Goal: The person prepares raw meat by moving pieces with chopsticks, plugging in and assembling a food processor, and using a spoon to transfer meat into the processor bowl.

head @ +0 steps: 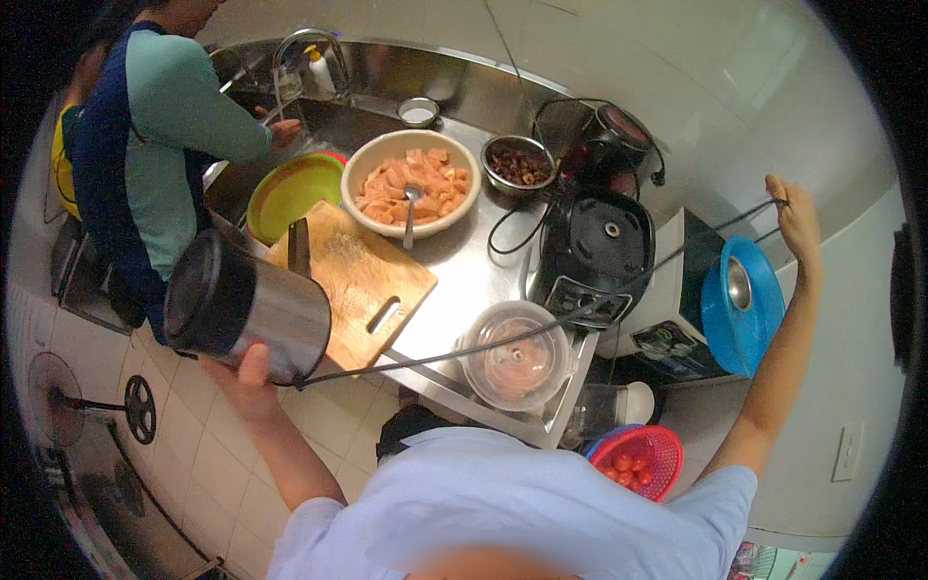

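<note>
My left hand [250, 384] grips a cylindrical appliance base [286, 319] of brushed steel and black plastic, tilted in the air left of the counter. Its black power cord [449, 353] stretches across the view, and my right hand [796, 221], raised at the far right, is closed around the cord's looped end. Just beyond the base lies a wooden cutting board [362, 283] with a slot handle and a dark-handled knife [299, 246]. Under the cord stands a clear lidded tub [500, 377] with pinkish contents. A black appliance [609, 225] sits on the counter's right side.
A large bowl of cut raw meat [377, 181] holds a spoon [410, 214]. A steel bowl [500, 181] contains dark pieces. A blue basin [714, 312] and a red basket of tomatoes [670, 457] are at right. Another person [163, 145] rinses hands at the sink.
</note>
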Available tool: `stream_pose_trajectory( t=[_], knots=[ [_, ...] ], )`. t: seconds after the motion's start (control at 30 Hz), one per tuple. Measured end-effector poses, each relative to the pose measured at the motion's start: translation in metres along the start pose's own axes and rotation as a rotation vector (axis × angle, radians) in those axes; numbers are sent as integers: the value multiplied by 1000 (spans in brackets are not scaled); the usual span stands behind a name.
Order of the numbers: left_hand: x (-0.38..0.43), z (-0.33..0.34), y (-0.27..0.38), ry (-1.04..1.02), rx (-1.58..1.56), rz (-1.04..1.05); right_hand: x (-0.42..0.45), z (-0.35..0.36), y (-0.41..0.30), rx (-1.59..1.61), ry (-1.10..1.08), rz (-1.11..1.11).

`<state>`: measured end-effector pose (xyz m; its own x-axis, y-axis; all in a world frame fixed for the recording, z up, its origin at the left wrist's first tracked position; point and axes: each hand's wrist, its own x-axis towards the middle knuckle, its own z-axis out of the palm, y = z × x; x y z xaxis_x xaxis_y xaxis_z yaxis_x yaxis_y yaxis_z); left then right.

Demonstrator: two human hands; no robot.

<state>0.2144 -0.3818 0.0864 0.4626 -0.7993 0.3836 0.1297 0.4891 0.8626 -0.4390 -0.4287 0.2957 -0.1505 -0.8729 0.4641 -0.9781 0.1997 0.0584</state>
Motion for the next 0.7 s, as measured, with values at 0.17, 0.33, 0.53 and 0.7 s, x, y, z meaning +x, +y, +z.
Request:
stream_pose_trajectory(
  t=[0.17,0.33,0.53,0.7],
  knots=[
    [30,33,-13,137,156,-117,17,9,-38,-2,90,137],
    [67,14,-38,-18,266,-77,51,-2,-94,65,-337,427],
    [96,1,-68,22,189,-156,89,8,-131,171,-445,349],
    [103,-5,-96,11,82,-221,128,40,-152,725,-299,234]
  ],
)
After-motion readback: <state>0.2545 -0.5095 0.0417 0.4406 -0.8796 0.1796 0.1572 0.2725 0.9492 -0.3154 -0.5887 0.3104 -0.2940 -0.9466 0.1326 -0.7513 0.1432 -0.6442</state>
